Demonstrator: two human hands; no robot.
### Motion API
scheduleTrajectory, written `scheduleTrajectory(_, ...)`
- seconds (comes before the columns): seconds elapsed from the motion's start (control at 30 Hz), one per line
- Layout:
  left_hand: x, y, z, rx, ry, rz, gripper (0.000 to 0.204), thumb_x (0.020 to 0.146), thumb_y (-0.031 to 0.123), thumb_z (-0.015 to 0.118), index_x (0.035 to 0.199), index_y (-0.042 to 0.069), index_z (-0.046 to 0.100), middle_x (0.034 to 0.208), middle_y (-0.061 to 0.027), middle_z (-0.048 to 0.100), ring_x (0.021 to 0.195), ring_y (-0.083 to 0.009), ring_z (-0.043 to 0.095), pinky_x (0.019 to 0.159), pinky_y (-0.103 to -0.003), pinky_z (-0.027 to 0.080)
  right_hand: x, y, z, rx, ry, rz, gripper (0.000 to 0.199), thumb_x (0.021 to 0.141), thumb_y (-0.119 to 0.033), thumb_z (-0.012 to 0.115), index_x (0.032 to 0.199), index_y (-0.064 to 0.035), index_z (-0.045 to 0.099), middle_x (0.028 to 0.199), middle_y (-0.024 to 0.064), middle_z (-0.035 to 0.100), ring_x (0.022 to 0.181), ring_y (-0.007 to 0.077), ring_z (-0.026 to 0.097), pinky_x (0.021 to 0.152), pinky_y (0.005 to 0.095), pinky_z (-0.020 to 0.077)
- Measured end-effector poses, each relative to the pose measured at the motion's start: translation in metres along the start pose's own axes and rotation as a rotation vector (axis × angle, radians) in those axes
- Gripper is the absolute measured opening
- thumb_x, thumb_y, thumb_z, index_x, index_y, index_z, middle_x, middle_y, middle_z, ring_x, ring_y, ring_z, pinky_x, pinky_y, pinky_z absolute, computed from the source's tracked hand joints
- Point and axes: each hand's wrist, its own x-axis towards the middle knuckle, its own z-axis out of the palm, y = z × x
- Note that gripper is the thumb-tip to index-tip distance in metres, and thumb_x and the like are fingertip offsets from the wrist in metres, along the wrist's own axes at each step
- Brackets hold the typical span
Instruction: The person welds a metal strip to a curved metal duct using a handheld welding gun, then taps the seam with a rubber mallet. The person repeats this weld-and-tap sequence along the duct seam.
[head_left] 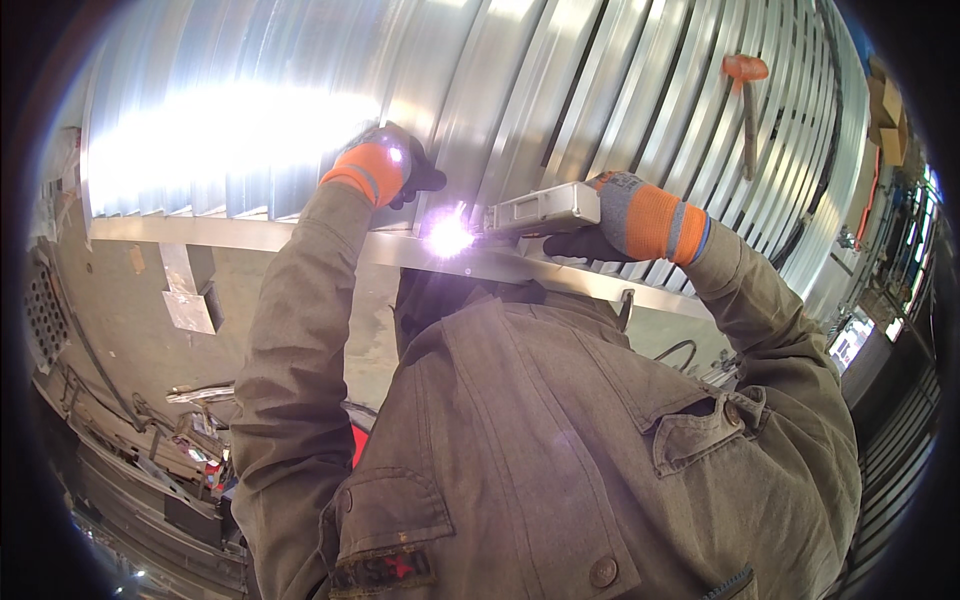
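Observation:
A silver, boxy hand-held welding gun (548, 209) is gripped in my right hand (640, 220), which wears an orange and grey glove with dark fingers. Its tip points left at a glaring violet-white weld spot (447, 236) on the near edge strip (590, 279) of a slatted metal panel (520, 110). Just up and left of the glare, my left hand (392, 170), in an orange glove with dark fingers, rests on the slats. Its visible fingers are apart, one reaching right; I make out nothing held in them.
An orange-headed hammer (745, 70) lies on the slats at the far right. A dark cable (815, 205) runs along the panel's right side. Below the left part hangs a metal bracket (188, 305). Cardboard boxes (888, 115) stand beyond the right edge.

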Motion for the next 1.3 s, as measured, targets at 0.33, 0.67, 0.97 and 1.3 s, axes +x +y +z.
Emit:
scheduleTrajectory(0.33, -0.015, 0.011, 0.0, -0.026, 0.081, -0.029, 0.036, 0.093, 0.044, 0.086, 0.091, 0.009, 0.081, 0.078, -0.0037, 0.078, 0.064, -0.0186, 0.072, 0.069, -0.038, 0.06, 0.013, -0.041, -0.023, -0.082, -0.059, 0.126, 0.045, 0.1, -0.055, 0.078, 0.114, -0.0126, 0.082, 0.086, 0.0145, 0.08, 0.079, 0.0354, 0.076, 0.076, 0.0439, 0.0619)
scheduleTrajectory(0.67, -0.013, -0.006, 0.01, -0.045, 0.215, 0.104, 0.036, 0.09, 0.047, 0.085, 0.087, 0.011, 0.083, 0.075, -0.0048, 0.078, 0.068, -0.021, 0.074, 0.072, -0.04, 0.06, 0.04, -0.076, -0.034, -0.218, -0.177, 0.285, 0.056, 0.096, -0.067, 0.076, 0.113, -0.0144, 0.085, 0.091, 0.0134, 0.08, 0.084, 0.0305, 0.077, 0.081, 0.0429, 0.0609)
scheduleTrajectory(0.97, -0.011, 0.009, 0.006, 0.291, 0.185, 0.061, 0.047, 0.093, 0.057, 0.067, 0.076, 0.016, 0.082, 0.081, -0.0047, 0.08, 0.078, -0.0285, 0.076, 0.08, -0.048, 0.06, -0.047, -0.115, -0.049, -0.081, 0.132, 0.088, 0.042, 0.092, -0.021, 0.092, 0.129, -0.0046, 0.078, 0.108, 0.0126, 0.084, 0.091, 0.0251, 0.08, 0.085, 0.0369, 0.0606)
scheduleTrajectory(1.3, -0.03, -0.007, 0.045, -0.01, 0.521, 0.164, 0.039, 0.093, 0.05, 0.08, 0.107, 0.013, 0.086, 0.095, -0.0056, 0.083, 0.095, -0.0287, 0.078, 0.092, -0.045, 0.06, -0.179, -0.096, 0.044, 0.299, 0.44, 0.08, 0.04, 0.095, -0.017, 0.087, 0.131, -0.0045, 0.077, 0.118, 0.0093, 0.081, 0.1, 0.0243, 0.079, 0.086, 0.0349, 0.0611)
